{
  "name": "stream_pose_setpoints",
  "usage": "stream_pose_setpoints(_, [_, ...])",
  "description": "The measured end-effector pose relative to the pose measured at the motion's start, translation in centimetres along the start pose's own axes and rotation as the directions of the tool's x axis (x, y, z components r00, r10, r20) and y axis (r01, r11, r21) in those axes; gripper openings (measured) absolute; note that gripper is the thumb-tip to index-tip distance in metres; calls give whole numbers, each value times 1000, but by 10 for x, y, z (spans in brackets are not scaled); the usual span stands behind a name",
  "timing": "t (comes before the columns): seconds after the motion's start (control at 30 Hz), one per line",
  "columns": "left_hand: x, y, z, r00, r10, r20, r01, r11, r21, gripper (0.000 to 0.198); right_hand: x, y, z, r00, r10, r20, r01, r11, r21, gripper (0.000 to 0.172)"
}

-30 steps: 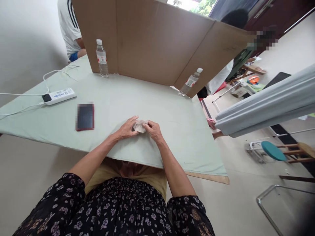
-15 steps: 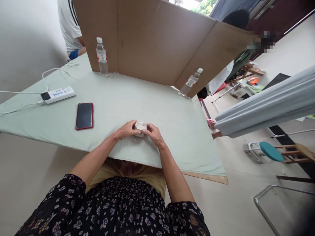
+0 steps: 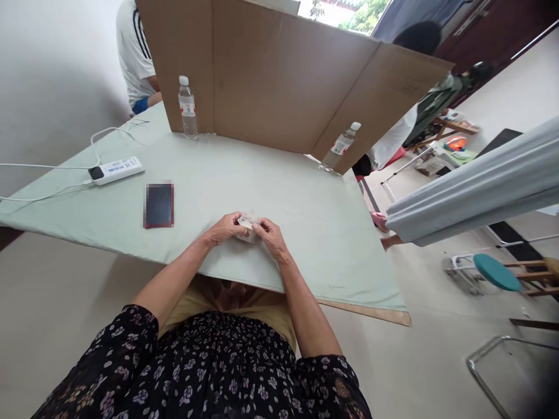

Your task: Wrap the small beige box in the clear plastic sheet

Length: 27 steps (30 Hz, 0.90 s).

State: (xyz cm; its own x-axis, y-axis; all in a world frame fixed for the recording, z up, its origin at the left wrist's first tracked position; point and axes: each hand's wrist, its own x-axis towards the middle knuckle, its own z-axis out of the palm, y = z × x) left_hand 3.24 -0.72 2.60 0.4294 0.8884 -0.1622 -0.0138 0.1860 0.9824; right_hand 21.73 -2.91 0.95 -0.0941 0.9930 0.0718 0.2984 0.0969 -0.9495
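Close to the near edge of the table, a small whitish box (image 3: 250, 237) sits between my two hands, with crinkled clear wrapping (image 3: 251, 216) showing along its top. My left hand (image 3: 225, 229) grips the box's left side, its thumb across the front. At the upper right corner, my right hand (image 3: 271, 237) has thumb and fingers closed on the box's edge or its wrapping; I cannot tell which. The fingers partly hide the box's sides.
A phone (image 3: 159, 205) and a white power strip (image 3: 117, 170) with cables lie on the left of the cloth-covered table (image 3: 301, 201). Two water bottles, one left (image 3: 188, 110) and one right (image 3: 341, 145), stand before a cardboard screen (image 3: 279, 75). A person (image 3: 135, 55) sits beyond it.
The box has turned slightly between my hands and more of its front shows. My right thumb has moved up from the front to the top edge. The view has shifted slightly.
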Motion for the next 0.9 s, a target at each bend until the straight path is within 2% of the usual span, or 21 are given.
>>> stream_pose_setpoints(0.23, [0,-4,-2,998,43,45,-41,998,-37,60,21,-5,2,996,4,-92,-1,1000,26,31])
stream_pose_setpoints(0.47, [-1,-8,-2,998,40,44,-36,996,-84,60,25,-9,0,978,60,-202,-36,992,121,31])
stream_pose_setpoints(0.53, [-1,-7,-2,998,33,57,-27,994,-103,60,24,-11,-4,980,72,-185,-49,991,123,36])
stream_pose_setpoints(0.6, [-3,-6,-2,998,24,66,-17,994,-108,61,24,-12,-7,988,101,-119,-88,990,114,44])
stream_pose_setpoints(0.67, [-4,-6,-2,998,20,59,-14,994,-106,62,22,-13,-8,991,123,-55,-118,989,85,45])
stream_pose_setpoints(0.73, [-6,-6,-2,999,15,52,-9,994,-105,64,17,-13,-10,992,91,-87,-90,996,21,42])
stream_pose_setpoints(0.83, [-7,-7,-2,998,9,67,-1,994,-109,64,8,-13,-14,978,-61,-201,34,990,-136,38])
stream_pose_setpoints(0.9, [-7,-8,-2,997,9,77,-1,994,-109,66,3,-12,-16,977,-159,-145,122,964,-237,36])
